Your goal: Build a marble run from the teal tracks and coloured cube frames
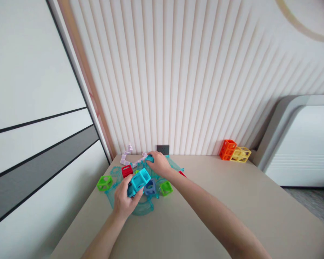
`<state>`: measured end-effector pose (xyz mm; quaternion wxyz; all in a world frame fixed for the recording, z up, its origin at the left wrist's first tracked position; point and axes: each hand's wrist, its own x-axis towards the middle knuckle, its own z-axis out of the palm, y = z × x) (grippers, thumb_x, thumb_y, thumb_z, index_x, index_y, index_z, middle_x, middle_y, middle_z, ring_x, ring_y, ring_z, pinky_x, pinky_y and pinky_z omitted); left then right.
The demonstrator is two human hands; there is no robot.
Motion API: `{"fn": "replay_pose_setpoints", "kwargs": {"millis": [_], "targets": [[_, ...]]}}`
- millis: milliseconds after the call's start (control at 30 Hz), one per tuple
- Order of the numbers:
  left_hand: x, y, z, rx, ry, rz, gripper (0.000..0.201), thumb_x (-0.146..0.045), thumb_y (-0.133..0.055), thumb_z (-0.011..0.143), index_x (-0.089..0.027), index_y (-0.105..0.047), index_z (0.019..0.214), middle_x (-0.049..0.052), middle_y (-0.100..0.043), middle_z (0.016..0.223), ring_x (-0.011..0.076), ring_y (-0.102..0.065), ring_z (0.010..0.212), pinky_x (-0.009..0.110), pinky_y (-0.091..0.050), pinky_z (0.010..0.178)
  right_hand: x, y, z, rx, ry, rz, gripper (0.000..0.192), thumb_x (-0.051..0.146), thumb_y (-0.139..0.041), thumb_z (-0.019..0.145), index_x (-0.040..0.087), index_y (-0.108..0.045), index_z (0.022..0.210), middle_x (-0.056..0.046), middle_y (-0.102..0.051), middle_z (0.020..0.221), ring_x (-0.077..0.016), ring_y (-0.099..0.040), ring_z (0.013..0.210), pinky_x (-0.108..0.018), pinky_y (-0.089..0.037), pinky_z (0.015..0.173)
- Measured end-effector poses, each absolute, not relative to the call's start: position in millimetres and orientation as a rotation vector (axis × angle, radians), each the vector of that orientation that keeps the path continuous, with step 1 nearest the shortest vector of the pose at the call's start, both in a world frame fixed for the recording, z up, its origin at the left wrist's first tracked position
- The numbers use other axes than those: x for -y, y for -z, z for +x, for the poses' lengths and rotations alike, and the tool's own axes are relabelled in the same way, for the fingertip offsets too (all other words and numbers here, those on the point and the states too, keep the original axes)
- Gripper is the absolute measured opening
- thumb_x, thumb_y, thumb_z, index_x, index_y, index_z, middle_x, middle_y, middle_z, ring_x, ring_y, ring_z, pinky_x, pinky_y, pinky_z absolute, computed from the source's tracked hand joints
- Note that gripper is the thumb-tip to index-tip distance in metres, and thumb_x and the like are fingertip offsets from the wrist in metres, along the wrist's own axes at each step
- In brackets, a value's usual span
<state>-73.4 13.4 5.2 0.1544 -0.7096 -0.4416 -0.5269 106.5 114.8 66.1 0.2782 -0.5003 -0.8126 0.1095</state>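
At the far left a green cube point(104, 182) sits alone on the table point(232, 201), just off the edge of a clear teal track point(142, 209) that curves under the pile. Behind it a red cube point(126, 170) stands beside a pale lilac zigzag piece point(126, 155) that runs back toward the ribbed wall point(178, 72).

The left hand point(124, 199) is closed around a cyan cube point(140, 180), thumb and fingers clamped on its lower end, the open frame tilted up and to the right above the track. A blue cube point(150, 187) lies just beside it, touching the track, and a second green cube point(166, 188) sits a little further right.

The right hand point(158, 163) reaches over the pile with its fingers curled down on a teal piece point(149, 157) at the back, near a dark wall socket point(162, 149). It appears to pinch that piece, though the grip is partly hidden by the knuckles. A sliver of red point(182, 174) shows under the right forearm.

Well apart at the far right, an orange cube point(228, 149) and a yellow cube point(241, 154) stand touching against the wall.

Judging by this, the step in hand is fitting pieces together: one hand presents the cyan cube while the other steadies the back of the track. A next move would call for lining up the cube's face squarely with the part it joins, without knocking the loose cubes close by.
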Motion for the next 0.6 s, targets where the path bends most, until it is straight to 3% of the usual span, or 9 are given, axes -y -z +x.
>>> {"fn": "replay_pose_setpoints", "kwargs": {"millis": [167,333,467,600], "targets": [[-16,-2,-75,1.248,1.455,-2.082,0.045,-0.037,-0.057,0.095,-0.018,-0.051,0.136,0.016,-0.074,0.113,0.0282,-0.074,0.101,0.038,-0.062,0.083,-160,-63,68,2.279,-0.271,-1.307,0.034,0.024,-0.064,0.091,0.018,-0.065,0.124,-0.014,-0.07,0.122,-0.0289,-0.062,0.116,-0.04,-0.044,0.098],[-17,0,-77,1.345,1.485,-2.065,0.048,-0.035,-0.058,0.095,-0.016,-0.049,0.138,0.017,-0.073,0.116,0.0289,-0.074,0.102,0.038,-0.061,0.083,-165,-60,66,2.273,-0.274,-1.283,0.039,0.028,-0.07,0.089,0.016,-0.064,0.125,-0.016,-0.067,0.128,-0.0312,-0.06,0.121,-0.044,-0.041,0.103],[-19,0,-78,1.434,1.481,-2.069,0.048,-0.036,-0.06,0.094,-0.017,-0.052,0.137,0.017,-0.072,0.12,0.0293,-0.073,0.105,0.038,-0.06,0.086,-139,-72,79,2.189,-0.294,-1.22,0.03,0.033,-0.048,0.104,0.017,-0.063,0.125,-0.011,-0.069,0.127,-0.0236,-0.061,0.121,-0.035,-0.042,0.103],[-19,-1,-78,1.452,1.494,-2.028,0.05,-0.037,-0.061,0.093,-0.016,-0.051,0.137,0.017,-0.071,0.12,0.0298,-0.072,0.106,0.038,-0.059,0.086,-94,-92,98,2.17,-0.479,-0.984,0.046,0.04,-0.026,0.11,0.019,-0.066,0.119,-0.005,-0.074,0.112,-0.0155,-0.069,0.099,-0.025,-0.05,0.085]]}}
